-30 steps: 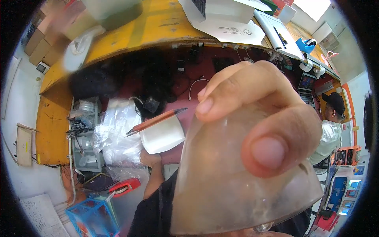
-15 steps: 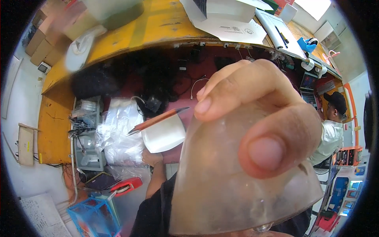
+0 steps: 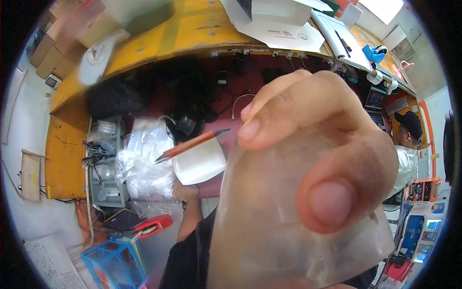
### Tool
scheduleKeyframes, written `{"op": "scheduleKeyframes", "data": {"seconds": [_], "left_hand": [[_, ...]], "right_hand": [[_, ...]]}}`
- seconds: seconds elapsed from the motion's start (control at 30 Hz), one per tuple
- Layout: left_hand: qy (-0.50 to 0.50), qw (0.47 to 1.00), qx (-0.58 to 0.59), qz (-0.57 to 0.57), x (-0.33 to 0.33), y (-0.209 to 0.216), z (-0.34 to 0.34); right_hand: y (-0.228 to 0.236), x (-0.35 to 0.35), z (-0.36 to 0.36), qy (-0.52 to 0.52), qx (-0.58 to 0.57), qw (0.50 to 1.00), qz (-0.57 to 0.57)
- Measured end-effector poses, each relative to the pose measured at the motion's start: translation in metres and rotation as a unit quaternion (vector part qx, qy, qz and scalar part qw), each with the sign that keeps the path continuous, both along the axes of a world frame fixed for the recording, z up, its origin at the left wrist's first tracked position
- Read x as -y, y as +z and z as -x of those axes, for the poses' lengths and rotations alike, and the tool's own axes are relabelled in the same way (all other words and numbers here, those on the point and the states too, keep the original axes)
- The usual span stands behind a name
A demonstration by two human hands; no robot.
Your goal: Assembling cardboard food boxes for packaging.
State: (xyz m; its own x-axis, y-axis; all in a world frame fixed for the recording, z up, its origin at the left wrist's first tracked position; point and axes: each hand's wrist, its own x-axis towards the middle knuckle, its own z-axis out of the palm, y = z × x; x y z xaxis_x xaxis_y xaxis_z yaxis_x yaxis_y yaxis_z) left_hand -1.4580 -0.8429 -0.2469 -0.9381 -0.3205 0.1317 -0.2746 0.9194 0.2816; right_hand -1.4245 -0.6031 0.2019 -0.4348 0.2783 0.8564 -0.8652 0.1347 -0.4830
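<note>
My right hand (image 3: 332, 139) is raised close to the camera, fingers and thumb curled round a cloudy, translucent plastic piece with curved sides (image 3: 269, 216). Its lower part runs toward the bottom of the picture, and its exact kind is unclear. Farther down, my left hand (image 3: 185, 191) rests at the lower left corner of a white, squarish dish or pad (image 3: 199, 164); its fingers are too small and partly hidden to read. Across the top of that white thing lies a reddish-brown pen (image 3: 192, 146) with dark ends. Crumpled clear plastic bags (image 3: 144, 159) are beside it.
A yellow wooden shelf (image 3: 192, 33) arches over the red desk surface, carrying white paper (image 3: 288, 36) and a blue tape dispenser (image 3: 375, 53). Grey drawers (image 3: 109, 188), a red stapler-like tool (image 3: 154, 225) and a blue basket (image 3: 113, 265) stand left. A person in a cap (image 3: 409, 127) sits right.
My right thumb has shifted slightly down and to the right, and the translucent piece has tilted with it, its lower rim now less visible. My left hand and the pen look unmoved.
</note>
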Motion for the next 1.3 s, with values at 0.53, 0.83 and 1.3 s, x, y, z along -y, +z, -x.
{"op": "scheduleKeyframes", "data": {"seconds": [0.53,0.83,1.3], "left_hand": [[0.003,1.000,0.009,0.005,0.006,-0.008,-0.004],[0.021,0.999,0.038,-0.010,0.004,-0.007,-0.002],[-0.010,1.000,0.007,0.015,0.000,0.004,-0.001]], "right_hand": [[0.002,0.010,-0.004,0.037,-0.002,0.998,0.052],[0.000,0.000,-0.006,0.021,0.046,0.999,0.016],[0.008,-0.011,-0.003,0.062,-0.004,0.998,-0.028]]}}
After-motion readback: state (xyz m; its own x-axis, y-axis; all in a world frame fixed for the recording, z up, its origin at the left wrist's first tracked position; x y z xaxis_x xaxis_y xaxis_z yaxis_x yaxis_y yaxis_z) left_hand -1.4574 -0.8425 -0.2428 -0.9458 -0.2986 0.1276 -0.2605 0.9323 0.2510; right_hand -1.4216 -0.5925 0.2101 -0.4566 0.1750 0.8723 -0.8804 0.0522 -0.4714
